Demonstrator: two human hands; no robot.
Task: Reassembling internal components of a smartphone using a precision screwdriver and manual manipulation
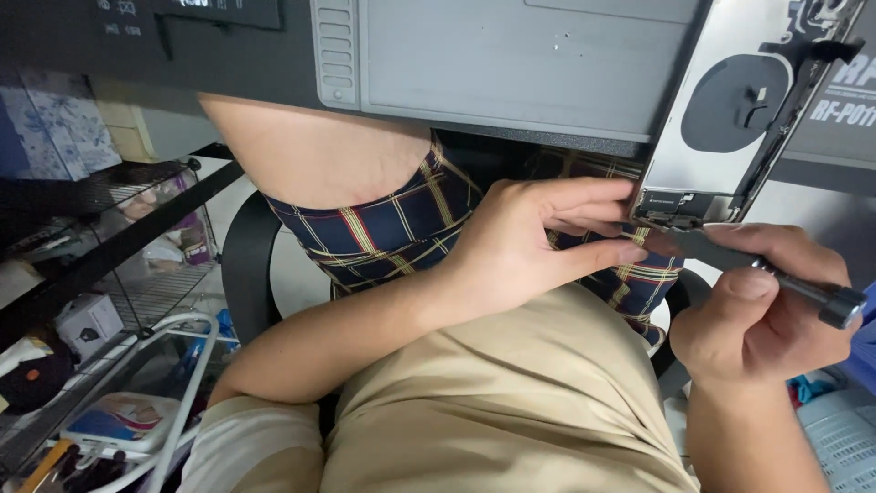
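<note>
In the head view, the left hand (520, 242) is pinching the lower corner of an opened silver metal phone housing (721, 119) leaning off the grey work mat (511, 64), while the right hand (753, 301) is gripping a slim dark metal screwdriver (776, 274) whose tip is touching that corner, above plaid shorts (383, 224).

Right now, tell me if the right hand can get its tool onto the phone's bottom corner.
Probably yes: the right hand holds the tool with its tip at the phone, and the left hand only steadies the edge.
</note>
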